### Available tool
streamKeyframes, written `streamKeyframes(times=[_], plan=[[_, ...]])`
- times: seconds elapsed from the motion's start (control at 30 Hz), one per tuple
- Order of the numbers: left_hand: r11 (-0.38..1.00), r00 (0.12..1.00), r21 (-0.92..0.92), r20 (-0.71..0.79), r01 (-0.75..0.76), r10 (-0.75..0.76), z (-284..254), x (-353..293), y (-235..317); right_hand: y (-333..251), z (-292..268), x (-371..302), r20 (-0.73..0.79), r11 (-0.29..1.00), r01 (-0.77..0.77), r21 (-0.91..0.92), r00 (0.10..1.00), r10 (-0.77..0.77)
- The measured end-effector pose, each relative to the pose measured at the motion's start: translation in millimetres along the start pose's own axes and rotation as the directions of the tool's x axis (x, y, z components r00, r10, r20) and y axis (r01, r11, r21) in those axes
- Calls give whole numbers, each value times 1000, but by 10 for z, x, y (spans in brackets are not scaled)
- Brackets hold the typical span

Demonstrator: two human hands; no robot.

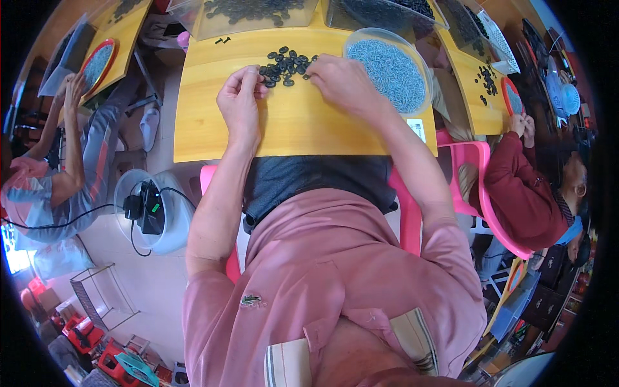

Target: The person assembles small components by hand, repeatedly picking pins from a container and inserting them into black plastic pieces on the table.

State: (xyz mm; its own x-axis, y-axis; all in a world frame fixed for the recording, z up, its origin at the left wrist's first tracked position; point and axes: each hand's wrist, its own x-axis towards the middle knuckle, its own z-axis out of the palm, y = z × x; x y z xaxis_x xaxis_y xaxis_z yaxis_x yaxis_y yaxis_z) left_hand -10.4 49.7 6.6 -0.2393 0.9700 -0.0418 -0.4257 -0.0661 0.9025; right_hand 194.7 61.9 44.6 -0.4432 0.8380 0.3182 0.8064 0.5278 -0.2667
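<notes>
A loose pile of small black oval parts (284, 67) lies on the yellow tabletop (213, 122) between my hands. My left hand (241, 102) is at the pile's left side, thumb and fingers pinched together; what they hold, if anything, is too small to make out. From the right, my right hand (343, 82) reaches to the pile's edge with its fingertips closed near a black part; I cannot tell what is in them. Right beside that hand stands a round clear tub (423, 103) full of small blue-grey screws (390, 72).
Clear bins of black parts (258, 26) line the table's far edge. Two small dark pieces (222, 40) lie at the far left. People work at tables on the left (64, 142) and right (522, 187). A white bucket (171, 222) with a black device stands on the floor.
</notes>
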Motion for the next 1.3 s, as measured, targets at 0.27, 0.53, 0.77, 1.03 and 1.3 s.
streamKeyframes(times=[0.27, 0.53, 0.77, 1.03, 1.3], plan=[[999, 999, 50, 46, 13, -15, -17, 13, 16, 75, 209, 116, 74, 991, -35, -126, 996, 45], [985, 953, 162, 283, 67, -112, 116, -164, -115, -182, -53, -18, 122, 813, -368, 451, 928, 352], [986, 925, 108, 347, 124, -154, 140, -239, -147, -235, 14, -180, 55, 724, -302, 620, 937, 344], [985, 908, 143, 391, 100, -149, 178, -291, -114, -16, 66, -268, 361, 211, -422, 882, 891, 274], [980, 899, 133, 397, 145, -187, 206, -310, -74, -59, 47, -279, 307, 257, -372, 892, 916, 259]])
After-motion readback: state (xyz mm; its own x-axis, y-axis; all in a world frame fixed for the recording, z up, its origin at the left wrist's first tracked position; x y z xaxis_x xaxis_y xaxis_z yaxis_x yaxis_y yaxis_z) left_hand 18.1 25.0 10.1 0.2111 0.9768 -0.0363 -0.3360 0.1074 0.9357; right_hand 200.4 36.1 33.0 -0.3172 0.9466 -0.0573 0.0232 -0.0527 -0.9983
